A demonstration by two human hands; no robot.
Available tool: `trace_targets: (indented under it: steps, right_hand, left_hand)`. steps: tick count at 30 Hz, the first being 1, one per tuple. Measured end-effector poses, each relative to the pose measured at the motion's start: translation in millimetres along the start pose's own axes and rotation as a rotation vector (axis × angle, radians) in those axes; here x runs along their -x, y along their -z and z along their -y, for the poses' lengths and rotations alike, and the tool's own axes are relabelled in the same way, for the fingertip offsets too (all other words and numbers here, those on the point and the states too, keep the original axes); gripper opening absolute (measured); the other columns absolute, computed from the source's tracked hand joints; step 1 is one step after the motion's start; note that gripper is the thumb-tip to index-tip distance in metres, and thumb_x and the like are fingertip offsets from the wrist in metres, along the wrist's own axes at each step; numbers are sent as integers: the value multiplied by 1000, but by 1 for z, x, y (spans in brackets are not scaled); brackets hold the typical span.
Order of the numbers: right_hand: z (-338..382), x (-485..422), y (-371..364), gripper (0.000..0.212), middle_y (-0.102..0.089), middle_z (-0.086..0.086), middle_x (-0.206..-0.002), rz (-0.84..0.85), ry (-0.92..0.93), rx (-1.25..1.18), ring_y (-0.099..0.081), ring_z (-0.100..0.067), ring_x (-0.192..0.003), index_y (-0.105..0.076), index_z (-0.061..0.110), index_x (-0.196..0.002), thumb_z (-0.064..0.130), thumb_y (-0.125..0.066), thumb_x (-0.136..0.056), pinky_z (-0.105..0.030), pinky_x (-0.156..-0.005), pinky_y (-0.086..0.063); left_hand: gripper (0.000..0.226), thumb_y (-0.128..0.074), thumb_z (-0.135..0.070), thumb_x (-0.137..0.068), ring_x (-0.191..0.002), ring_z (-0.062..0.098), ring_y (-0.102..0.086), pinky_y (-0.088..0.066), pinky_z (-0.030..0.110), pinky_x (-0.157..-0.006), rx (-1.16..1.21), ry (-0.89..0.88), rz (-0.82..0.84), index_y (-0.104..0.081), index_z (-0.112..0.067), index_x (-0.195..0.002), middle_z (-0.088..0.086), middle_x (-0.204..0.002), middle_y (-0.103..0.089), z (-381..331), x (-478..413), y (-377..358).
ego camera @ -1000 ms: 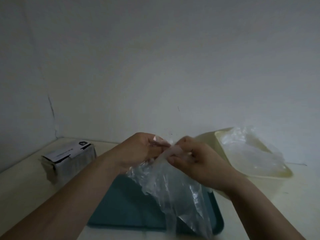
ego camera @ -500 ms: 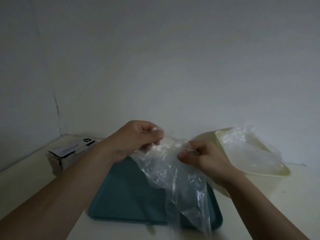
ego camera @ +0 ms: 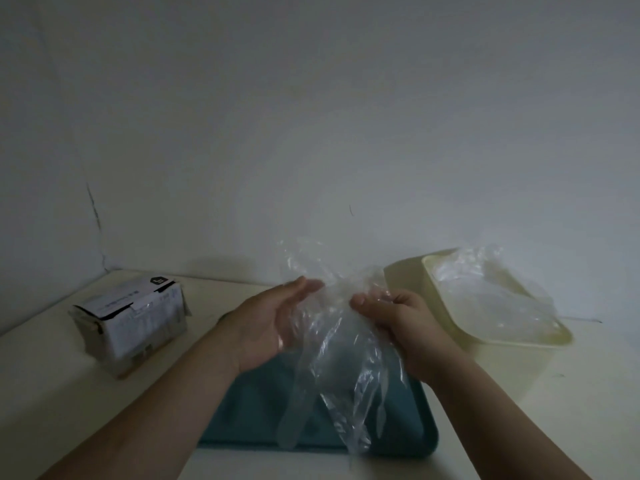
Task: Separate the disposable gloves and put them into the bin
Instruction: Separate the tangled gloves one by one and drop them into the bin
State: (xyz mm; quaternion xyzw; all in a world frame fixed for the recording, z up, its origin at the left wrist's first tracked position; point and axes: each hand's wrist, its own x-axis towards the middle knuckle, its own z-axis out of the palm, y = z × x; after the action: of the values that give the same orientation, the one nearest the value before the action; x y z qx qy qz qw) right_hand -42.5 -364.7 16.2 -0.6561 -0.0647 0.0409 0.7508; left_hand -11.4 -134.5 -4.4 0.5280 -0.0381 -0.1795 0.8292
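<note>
caller: disposable gloves [ego camera: 343,368] up in mid-air between the two hands, just above the teal tray [ego camera: 249,420]. clear, thin film, creased all over, catching little glints.

spotter: bunched and whitish where the hands meet, then it hangs loose. two long glove fingers dangle in front of the tray, one left, one right.

caller: right hand [ego camera: 401,327], grip closed. fingers are curled round the bunch, thumb against the film.

spotter: left hand [ego camera: 270,327], grip open. palm turned to the right, fingers straight, film lying against the palm and rising in a flap above the fingertips.

caller: one glove or several stuck together? can't tell, it's all see-through layers.

spotter: bin [ego camera: 502,365], pale yellow, sits on the bench [ego camera: 52,382] just right of the right hand. there's a pile of clear film [ego camera: 491,299] in it, poking above the far rim.

caller: and far left on the bench, well apart from the hands, a cardboard box [ego camera: 138,323] with a white label.
</note>
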Motion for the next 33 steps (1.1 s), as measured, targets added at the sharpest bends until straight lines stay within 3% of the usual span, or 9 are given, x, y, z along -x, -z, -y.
trace_targets:
  steps: [3, 7, 10, 14, 17, 22, 25, 31, 33]
  right_hand:
    - [-6, 0, 12, 26, -71, -38, -100, -42, -17, 34, -71, -54, -92, -74, -13, -95, 12, -77, -89, -63, -90, -58]
    - [-9, -3, 28, 29, -69, -38, -92, -41, 13, 57, -71, -53, -85, -73, -10, -88, 18, -77, -90, -65, -83, -60]
    - [2, 0, 22, 27, -63, -23, -74, 134, 40, 19, -63, -31, -65, -71, -6, -80, 19, -76, -88, -36, -62, -57]
    - [17, -1, -4, 32, -69, -24, -94, 286, 83, -37, -68, -33, -85, -66, -17, -103, 13, -70, -93, -41, -82, -58]
    - [14, -10, -22, 35, -63, -27, -88, 183, 86, -36, -62, -35, -78, -59, -23, -96, 11, -65, -99, -40, -74, -56]
    - [-4, -22, -25, 35, -62, -23, -71, -77, 103, 148, -60, -26, -66, -64, -1, -77, 29, -77, -89, -36, -65, -49]
    - [-7, -21, -22, 21, -70, -15, -77, -125, 112, 136, -64, -28, -72, -70, 8, -79, 24, -78, -90, -40, -70, -51]
    - [-11, -17, -23, 30, -74, -27, -106, -97, -36, -25, -75, -37, -96, -71, -6, -110, 20, -73, -95, -44, -88, -60]
    - [-11, -16, -23, 33, -73, -30, -108, -84, -28, -45, -75, -39, -94, -69, -9, -112, 19, -73, -95, -47, -85, -61]
  left_hand:
    - [27, -67, -26, -94, -86, 25, -75, -62, 39, -79, -53, -58, -66, -78, -6, -107, 14, -113, -77, -11, -1, 1]
    - [23, -59, -22, -104, -91, 28, -78, -64, 39, -78, -127, -172, -208, -73, -5, -111, 20, -116, -77, -27, 0, 18]
    - [26, -54, -21, -107, -102, 30, -77, -62, 39, -81, -230, -206, -204, -68, -6, -123, 16, -118, -77, -27, 1, 23]
    - [19, -60, -7, -103, -99, 26, -76, -62, 36, -80, -272, -162, -116, -73, 1, -114, 18, -113, -76, -13, 3, 14]
    - [26, -72, -6, -95, -106, 34, -72, -58, 48, -97, -287, -116, -41, -76, -8, -121, 21, -120, -74, -5, 7, 4]
    - [43, -50, 12, -96, -120, 41, -69, -60, 49, -98, -72, -55, 61, -72, -4, -129, 24, -133, -69, 2, 17, -5]
    - [40, -51, 2, -98, -131, 45, -60, -45, 55, -115, 18, -29, 91, -66, 2, -135, 27, -140, -63, 2, 18, -4]
    - [73, -41, -62, -103, -124, 39, -67, -46, 51, -108, 57, 6, 71, -71, -1, -130, 24, -133, -69, -5, 24, -23]
    - [54, -55, -50, -101, -124, 35, -68, -48, 49, -108, -99, -38, 87, -72, -8, -130, 20, -132, -70, -7, 25, -29]
